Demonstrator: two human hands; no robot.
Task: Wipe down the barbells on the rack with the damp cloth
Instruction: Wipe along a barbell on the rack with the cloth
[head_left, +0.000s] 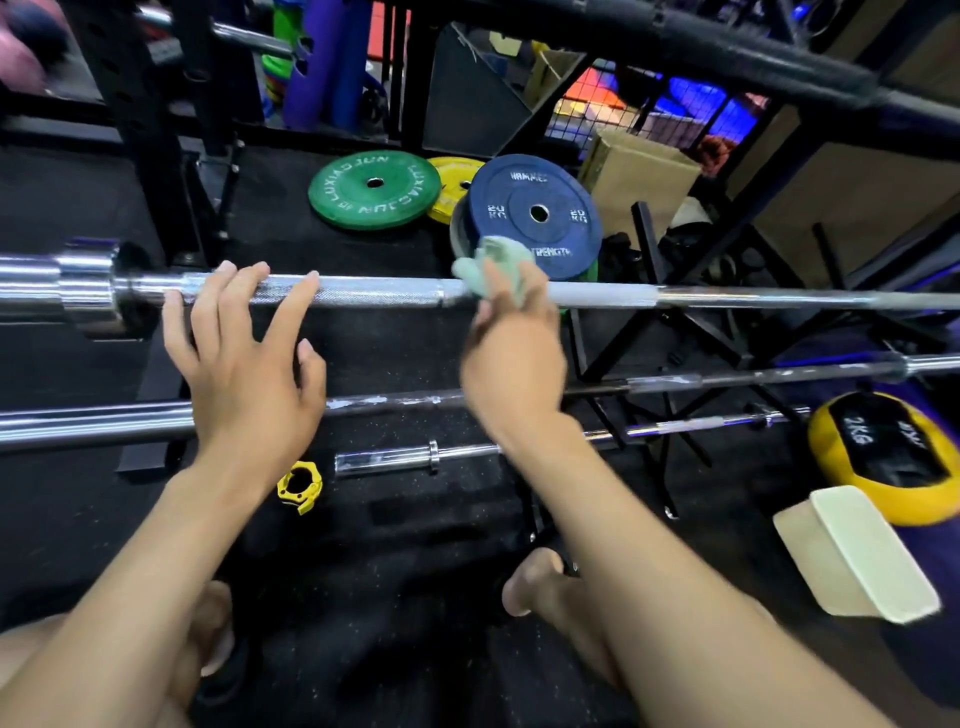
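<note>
Head view | left hand (244, 358): fingers straight, resting on top barbell (384, 292) | right hand (511, 353): grip clamped on cloth (491, 265) against bar.

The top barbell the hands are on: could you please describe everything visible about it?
The top barbell is a chrome steel bar lying level across the view, with a thick sleeve and collar at the left end and knurled stretches along its shaft. The left hand rests open on the knurling; the right hand grips a pale green cloth against it near the middle.

green plate (374, 189), blue plate (535, 213), yellow collar (300, 486)
</note>
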